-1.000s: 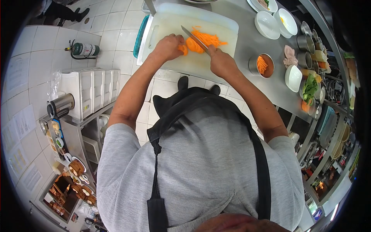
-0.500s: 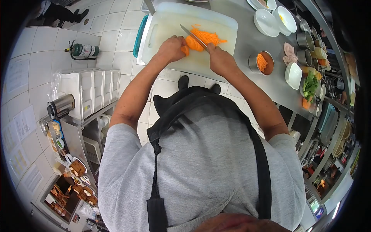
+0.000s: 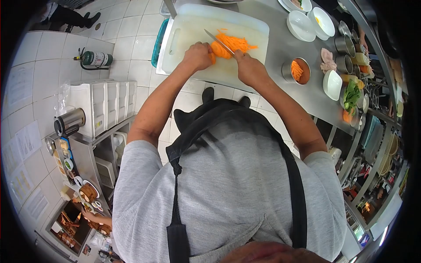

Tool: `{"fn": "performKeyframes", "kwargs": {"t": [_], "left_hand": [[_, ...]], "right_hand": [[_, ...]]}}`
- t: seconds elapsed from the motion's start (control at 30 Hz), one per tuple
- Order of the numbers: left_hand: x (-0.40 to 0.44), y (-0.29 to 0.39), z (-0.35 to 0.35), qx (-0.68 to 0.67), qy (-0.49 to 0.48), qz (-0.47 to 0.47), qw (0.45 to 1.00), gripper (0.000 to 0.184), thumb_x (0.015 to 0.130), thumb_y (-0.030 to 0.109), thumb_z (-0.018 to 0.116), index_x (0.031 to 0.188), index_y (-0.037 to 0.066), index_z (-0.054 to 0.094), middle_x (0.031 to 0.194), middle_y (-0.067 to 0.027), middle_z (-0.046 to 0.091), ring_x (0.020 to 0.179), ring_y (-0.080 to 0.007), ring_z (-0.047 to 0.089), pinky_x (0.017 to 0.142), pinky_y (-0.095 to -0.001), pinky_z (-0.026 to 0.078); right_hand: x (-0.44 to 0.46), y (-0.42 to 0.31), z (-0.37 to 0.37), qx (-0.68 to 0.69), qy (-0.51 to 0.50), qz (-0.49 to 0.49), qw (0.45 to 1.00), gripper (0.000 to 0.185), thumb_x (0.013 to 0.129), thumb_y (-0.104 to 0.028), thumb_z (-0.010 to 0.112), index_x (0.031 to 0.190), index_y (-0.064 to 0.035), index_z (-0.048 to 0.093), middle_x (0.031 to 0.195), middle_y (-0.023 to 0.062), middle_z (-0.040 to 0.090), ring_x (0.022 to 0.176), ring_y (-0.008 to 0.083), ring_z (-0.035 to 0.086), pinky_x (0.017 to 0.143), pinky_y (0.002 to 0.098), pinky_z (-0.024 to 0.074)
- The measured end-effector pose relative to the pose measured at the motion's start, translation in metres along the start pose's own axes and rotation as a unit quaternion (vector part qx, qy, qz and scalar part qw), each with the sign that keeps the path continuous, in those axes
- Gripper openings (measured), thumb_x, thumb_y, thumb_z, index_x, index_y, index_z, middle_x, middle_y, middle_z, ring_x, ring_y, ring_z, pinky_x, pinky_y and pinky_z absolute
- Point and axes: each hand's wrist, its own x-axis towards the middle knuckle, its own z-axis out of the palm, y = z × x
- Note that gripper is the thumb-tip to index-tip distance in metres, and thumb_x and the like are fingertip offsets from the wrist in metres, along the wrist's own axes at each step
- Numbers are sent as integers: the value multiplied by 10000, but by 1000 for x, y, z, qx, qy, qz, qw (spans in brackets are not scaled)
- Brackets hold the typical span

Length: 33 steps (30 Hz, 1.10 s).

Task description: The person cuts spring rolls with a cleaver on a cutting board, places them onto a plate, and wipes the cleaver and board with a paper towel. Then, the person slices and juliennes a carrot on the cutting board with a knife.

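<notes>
On the white cutting board [image 3: 188, 26] lie sliced carrot pieces [image 3: 220, 49] with a pile of thin carrot strips [image 3: 237, 42] beside them. My right hand [image 3: 250, 68] is closed round the handle of a knife [image 3: 218, 41], whose blade lies across the carrot between slices and strips. My left hand [image 3: 198, 56] has its fingers curled on a carrot piece [image 3: 212, 58] at the left end of the slices; the fingertips are partly hidden. A metal pot [image 3: 287, 72] holding more carrot strips stands right of the board.
White bowls [image 3: 301, 25] stand at the upper right of the steel counter [image 3: 274, 52]. Stacked white dishes [image 3: 333, 84], raw meat [image 3: 327, 60], metal containers and leafy greens [image 3: 351, 94] line its right side. Another person's hand [image 3: 90, 215] shows at lower left.
My left hand has shifted slightly right, closer to the slices, its fingers more curled. The knife has barely moved. Another person's hand has come into view at the lower left.
</notes>
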Motion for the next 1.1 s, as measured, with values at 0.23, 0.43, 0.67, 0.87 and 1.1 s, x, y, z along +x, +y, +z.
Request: {"fn": "performKeyframes", "kwargs": {"t": [0.23, 0.43, 0.67, 0.87, 1.1], "left_hand": [[-9, 12, -7, -5, 4, -28, 1000, 399, 805, 134, 807, 1190, 68, 725, 1205, -177, 737, 1169, -381, 707, 1000, -450, 578], [-12, 4, -5, -27, 4, 19, 999, 306, 841, 127, 760, 1136, 105, 679, 1186, -149, 729, 1172, -386, 689, 975, -501, 567], [-16, -1, -5, -103, 44, 30, 993, 323, 815, 94, 802, 1089, 107, 631, 1066, -122, 747, 1120, -386, 691, 948, -490, 568], [-2, 1, 2, -133, 185, 69, 971, 422, 783, 113, 885, 1101, 59, 612, 1114, -143, 689, 986, -352, 704, 897, -446, 575], [-14, -12, 0, -175, 139, 68, 972, 402, 808, 36, 831, 1158, 59, 636, 1141, -139, 679, 1080, -386, 699, 939, -472, 581]], "right_hand": [[0, -2, -1, -2, -7, 5, 1000, 275, 953, -15, 588, 1218, 11, 519, 1095, 303, 697, 952, 465, 751, 826, 551, 615], [0, -1, 2, -8, 1, 4, 1000, 272, 953, -15, 588, 1215, 14, 521, 1090, 302, 698, 946, 461, 753, 820, 547, 616], [-1, -2, 0, -5, 3, -5, 1000, 258, 944, -6, 588, 1192, 22, 521, 1062, 301, 703, 942, 469, 750, 818, 555, 611], [0, -1, -3, -6, -2, -3, 1000, 278, 943, 0, 580, 1214, 18, 518, 1062, 302, 706, 953, 481, 745, 830, 570, 602], [1, -1, -6, -3, -26, 15, 1000, 325, 952, -1, 568, 1270, 5, 507, 1098, 303, 698, 973, 476, 745, 834, 573, 602]]}}
